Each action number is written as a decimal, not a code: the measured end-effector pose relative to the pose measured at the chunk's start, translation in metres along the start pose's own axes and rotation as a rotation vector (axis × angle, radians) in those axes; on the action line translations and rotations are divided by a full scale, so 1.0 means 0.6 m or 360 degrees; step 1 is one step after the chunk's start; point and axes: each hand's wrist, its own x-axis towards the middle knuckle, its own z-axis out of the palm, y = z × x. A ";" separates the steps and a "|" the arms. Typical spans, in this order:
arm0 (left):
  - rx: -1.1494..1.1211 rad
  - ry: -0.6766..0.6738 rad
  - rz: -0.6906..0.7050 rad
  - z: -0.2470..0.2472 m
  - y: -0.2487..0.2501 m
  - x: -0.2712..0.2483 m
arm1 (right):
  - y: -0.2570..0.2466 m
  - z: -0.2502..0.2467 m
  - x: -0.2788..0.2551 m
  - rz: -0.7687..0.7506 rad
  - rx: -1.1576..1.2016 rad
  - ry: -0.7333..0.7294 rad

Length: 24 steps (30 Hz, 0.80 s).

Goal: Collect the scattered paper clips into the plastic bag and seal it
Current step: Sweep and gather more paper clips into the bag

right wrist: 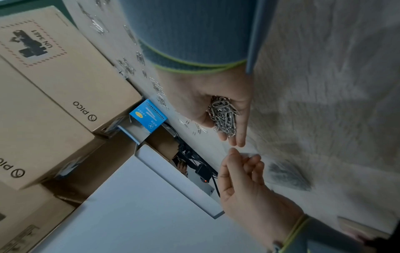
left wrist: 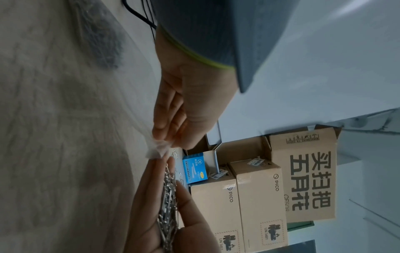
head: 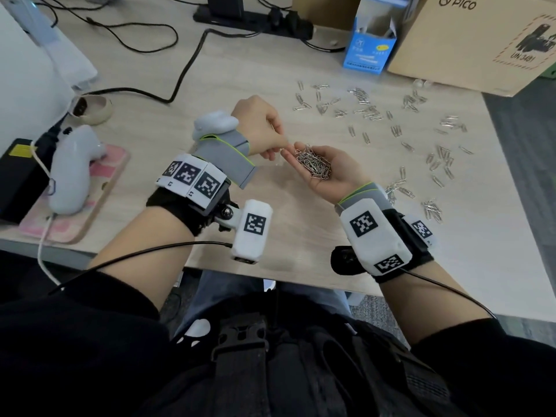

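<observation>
Left grip (head: 264,129): your fingertips pinch the clear plastic bag (left wrist: 158,150). Right grip (head: 325,170): palm up, cupped under a heap of paper clips (head: 313,161); more clips (head: 361,103) lie on tabletop (head: 301,245).

A heap of paper clips (head: 314,164) lies in the right hand (head: 326,173), above the desk (head: 301,242). Loose clips (head: 400,130) lie toward its far right corner, before the cardboard box (head: 469,37). The controller (head: 72,167) lies at the left edge.
</observation>
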 end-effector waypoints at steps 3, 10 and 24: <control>-0.0159 -0.0033 -0.0007 -0.001 -0.004 0.000 | 0.006 0.013 0.004 0.0038 -0.0053 0.0013; -0.0213 -0.0100 -0.0034 -0.002 -0.003 0.005 | 0.011 0.047 0.009 0.0210 -0.0275 0.0005; -0.0070 0.0042 -0.0031 -0.035 0.012 0.010 | -0.017 0.093 0.005 0.0374 -0.0387 -0.0203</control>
